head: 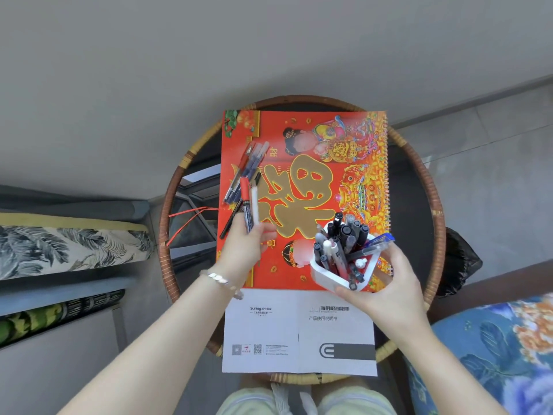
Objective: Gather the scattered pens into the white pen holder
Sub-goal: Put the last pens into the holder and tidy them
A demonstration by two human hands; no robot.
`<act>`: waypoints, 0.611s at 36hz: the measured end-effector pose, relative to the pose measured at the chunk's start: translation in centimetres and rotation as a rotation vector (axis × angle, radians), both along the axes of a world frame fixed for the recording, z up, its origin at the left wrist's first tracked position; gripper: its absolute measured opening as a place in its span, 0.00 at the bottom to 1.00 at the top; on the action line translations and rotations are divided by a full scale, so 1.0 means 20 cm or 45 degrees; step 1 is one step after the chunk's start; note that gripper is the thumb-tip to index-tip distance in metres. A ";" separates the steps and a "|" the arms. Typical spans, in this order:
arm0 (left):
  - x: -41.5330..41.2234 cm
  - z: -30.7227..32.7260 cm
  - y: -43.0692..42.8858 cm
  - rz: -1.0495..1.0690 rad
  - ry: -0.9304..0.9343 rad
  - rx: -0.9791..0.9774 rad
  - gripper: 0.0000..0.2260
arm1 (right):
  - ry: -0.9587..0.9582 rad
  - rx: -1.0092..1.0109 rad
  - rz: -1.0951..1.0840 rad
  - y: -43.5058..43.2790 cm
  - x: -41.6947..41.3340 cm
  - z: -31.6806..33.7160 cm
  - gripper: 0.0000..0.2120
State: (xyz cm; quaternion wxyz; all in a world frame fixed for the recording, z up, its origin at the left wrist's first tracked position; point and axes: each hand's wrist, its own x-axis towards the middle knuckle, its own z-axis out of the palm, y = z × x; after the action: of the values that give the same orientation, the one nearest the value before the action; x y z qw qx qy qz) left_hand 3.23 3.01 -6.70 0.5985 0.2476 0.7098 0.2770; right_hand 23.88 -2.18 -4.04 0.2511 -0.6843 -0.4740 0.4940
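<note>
Left hand gripping pen bundle (red, white, black) over calendar left edge. Right hand gripping holder, packed with pens, at calendar near-right corner. Loose pens lying on calendar far-left part, just beyond pen bundle.

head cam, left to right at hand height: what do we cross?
leaf-print cushion → red strings → left hand gripping pens → white pen holder → black bag. The right hand overlaps the holder, so it is left out.
</note>
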 end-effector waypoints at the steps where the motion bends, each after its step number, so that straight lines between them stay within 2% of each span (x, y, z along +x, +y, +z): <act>1: -0.01 0.07 0.00 0.070 -0.127 0.093 0.09 | -0.007 0.000 0.006 0.00 0.00 0.00 0.27; 4: -0.01 0.23 -0.01 0.161 -0.319 0.301 0.12 | -0.020 0.008 0.017 -0.01 0.00 0.01 0.27; 8: 0.01 0.34 -0.04 0.227 -0.395 0.417 0.12 | -0.002 0.022 -0.003 -0.01 -0.03 0.03 0.28; 16: 0.14 0.34 -0.10 0.351 -0.592 0.544 0.07 | 0.041 0.073 0.052 0.00 -0.08 0.04 0.26; 22: 0.21 0.29 -0.16 0.362 -0.649 0.523 0.08 | 0.038 0.076 0.030 0.00 -0.12 0.03 0.30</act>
State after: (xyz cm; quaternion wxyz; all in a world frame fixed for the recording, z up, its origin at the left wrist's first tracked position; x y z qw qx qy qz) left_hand 7.46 -0.28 -0.99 0.6497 0.1844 0.4945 0.5472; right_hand 21.39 -2.28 -3.42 0.2725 -0.6634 -0.4929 0.4926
